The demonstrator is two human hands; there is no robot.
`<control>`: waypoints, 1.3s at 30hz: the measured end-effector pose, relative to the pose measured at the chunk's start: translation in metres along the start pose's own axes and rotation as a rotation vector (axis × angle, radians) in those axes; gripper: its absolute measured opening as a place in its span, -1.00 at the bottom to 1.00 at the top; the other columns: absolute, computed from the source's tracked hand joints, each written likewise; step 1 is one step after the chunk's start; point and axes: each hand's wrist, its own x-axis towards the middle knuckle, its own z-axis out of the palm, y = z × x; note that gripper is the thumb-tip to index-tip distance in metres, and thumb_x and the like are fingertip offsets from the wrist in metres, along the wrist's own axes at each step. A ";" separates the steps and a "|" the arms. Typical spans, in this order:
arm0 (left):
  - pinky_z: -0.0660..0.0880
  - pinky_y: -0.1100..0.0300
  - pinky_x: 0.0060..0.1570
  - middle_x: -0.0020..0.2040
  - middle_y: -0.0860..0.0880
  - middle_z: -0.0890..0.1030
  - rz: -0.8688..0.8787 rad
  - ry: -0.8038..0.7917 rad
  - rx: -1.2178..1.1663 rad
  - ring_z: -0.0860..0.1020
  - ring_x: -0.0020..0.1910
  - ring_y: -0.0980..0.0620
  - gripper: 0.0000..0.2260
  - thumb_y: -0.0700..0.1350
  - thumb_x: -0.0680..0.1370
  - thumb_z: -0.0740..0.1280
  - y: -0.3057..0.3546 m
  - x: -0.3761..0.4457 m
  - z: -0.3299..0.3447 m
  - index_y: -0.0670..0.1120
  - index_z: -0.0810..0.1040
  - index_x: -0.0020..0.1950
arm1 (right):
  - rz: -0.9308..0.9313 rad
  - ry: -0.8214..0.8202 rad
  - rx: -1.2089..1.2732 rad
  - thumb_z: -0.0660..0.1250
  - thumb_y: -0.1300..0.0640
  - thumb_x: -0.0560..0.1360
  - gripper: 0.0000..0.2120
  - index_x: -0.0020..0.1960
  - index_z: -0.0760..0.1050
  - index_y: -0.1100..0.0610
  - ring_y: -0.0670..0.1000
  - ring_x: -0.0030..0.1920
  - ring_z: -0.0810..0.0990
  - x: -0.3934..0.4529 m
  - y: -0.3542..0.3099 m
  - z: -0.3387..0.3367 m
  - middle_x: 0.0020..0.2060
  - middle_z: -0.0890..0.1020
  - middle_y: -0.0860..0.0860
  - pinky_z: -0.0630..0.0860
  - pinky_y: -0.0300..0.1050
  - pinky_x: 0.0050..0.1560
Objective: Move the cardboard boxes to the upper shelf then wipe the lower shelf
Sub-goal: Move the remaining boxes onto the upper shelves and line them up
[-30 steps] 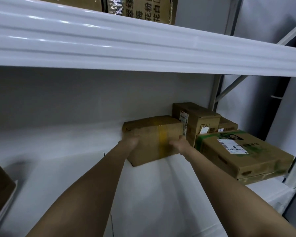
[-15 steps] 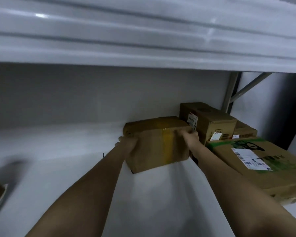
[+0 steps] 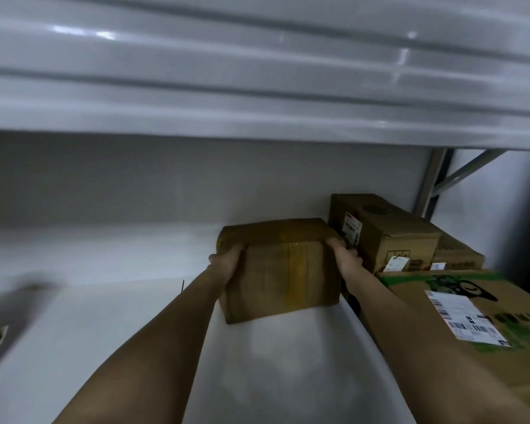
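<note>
Step 1, box transfer. My left hand (image 3: 227,264) and right hand (image 3: 344,258) clamp opposite ends of the taped cardboard box (image 3: 280,270), fingers curled over its top edges, on the lower shelf (image 3: 104,316). Next I lift it clear onto the upper shelf (image 3: 257,87); 3 boxes wait rightward.

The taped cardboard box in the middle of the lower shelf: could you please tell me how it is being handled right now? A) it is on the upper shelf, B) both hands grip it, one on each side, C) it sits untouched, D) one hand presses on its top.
B: the left hand and the right hand clasp opposite sides of the taped cardboard box above the lower shelf.
</note>
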 end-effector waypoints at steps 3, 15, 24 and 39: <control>0.31 -0.06 0.29 0.42 -0.21 0.28 0.006 0.121 0.016 0.32 0.35 -0.21 -0.22 0.26 0.48 0.26 -0.003 -0.002 -0.001 -0.19 0.10 0.50 | -0.027 -0.041 -0.007 0.20 -0.31 0.47 -0.13 0.57 -0.08 0.10 0.21 0.46 0.12 -0.003 0.002 -0.001 0.52 0.03 0.12 0.13 0.13 0.41; 0.35 -0.10 0.26 0.38 -0.16 0.31 0.036 0.212 -0.152 0.35 0.31 -0.18 -0.20 0.31 0.43 0.27 -0.018 -0.023 -0.020 -0.11 0.09 0.49 | -0.132 -0.108 0.126 0.27 -0.23 0.48 -0.19 0.55 -0.05 0.01 0.20 0.42 0.24 -0.041 0.014 0.006 0.46 0.21 0.11 0.21 0.10 0.38; 0.33 -0.05 0.23 0.45 -0.10 0.24 0.243 0.213 -0.121 0.35 0.33 -0.17 -0.19 0.29 0.39 0.31 -0.022 -0.056 -0.055 0.00 0.10 0.53 | -0.260 0.050 0.055 0.22 -0.20 0.50 -0.23 0.55 0.03 0.13 0.21 0.42 0.22 -0.100 0.010 0.012 0.48 0.12 0.08 0.24 0.22 0.40; 0.34 0.08 0.05 0.18 0.03 0.48 0.415 0.222 -0.114 0.41 0.02 0.00 -0.48 0.25 0.51 0.17 -0.063 -0.113 -0.125 0.02 0.28 0.39 | -0.436 0.099 0.227 0.21 -0.25 0.52 -0.36 0.51 0.10 -0.07 0.08 0.37 0.34 -0.221 0.026 0.017 0.42 0.32 -0.01 0.28 0.14 0.39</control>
